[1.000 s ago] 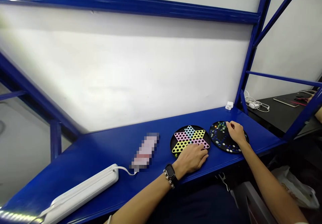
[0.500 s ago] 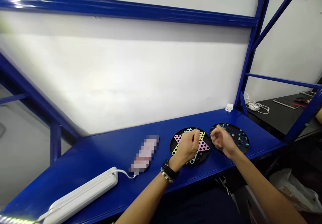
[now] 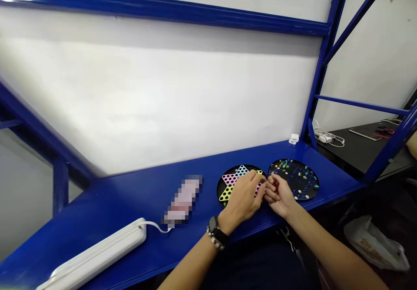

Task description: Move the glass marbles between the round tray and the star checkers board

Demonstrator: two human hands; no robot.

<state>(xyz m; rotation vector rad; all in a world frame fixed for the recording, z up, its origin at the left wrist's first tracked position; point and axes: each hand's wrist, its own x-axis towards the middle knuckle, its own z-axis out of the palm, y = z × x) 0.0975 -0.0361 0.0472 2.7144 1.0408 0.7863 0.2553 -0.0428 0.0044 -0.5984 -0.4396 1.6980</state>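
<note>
The left hand (image 3: 244, 196) is positioned over the near side of the star board (image 3: 230, 179), palm down, with the fingers bent and partly closed; the palm side is hidden, so whether it has hold of anything cannot be determined. The right hand (image 3: 280, 198) is located just to the right of it, half open, with the palm turned inward and the fingers curled toward the left hand. A dark reddish patch shows between its fingers; whether this is a held piece cannot be determined. The fingertips of both hands meet or nearly meet between the two trays. The star board, with pink, yellow and blue points and rows of dark holes, lies in the left tray (image 3: 220, 189), which is round and black. The right tray (image 3: 291, 183), also round and black, is just beside it and carries marbles (image 3: 284, 164), grouped mainly toward its far side, and white round spots near its front edge. Both trays rest on the blue desk (image 3: 137, 194). A watch (image 3: 213, 224) and a beaded bracelet (image 3: 216, 241) are fitted on the left wrist. A white power strip (image 3: 100, 251) lies at the left.
</note>
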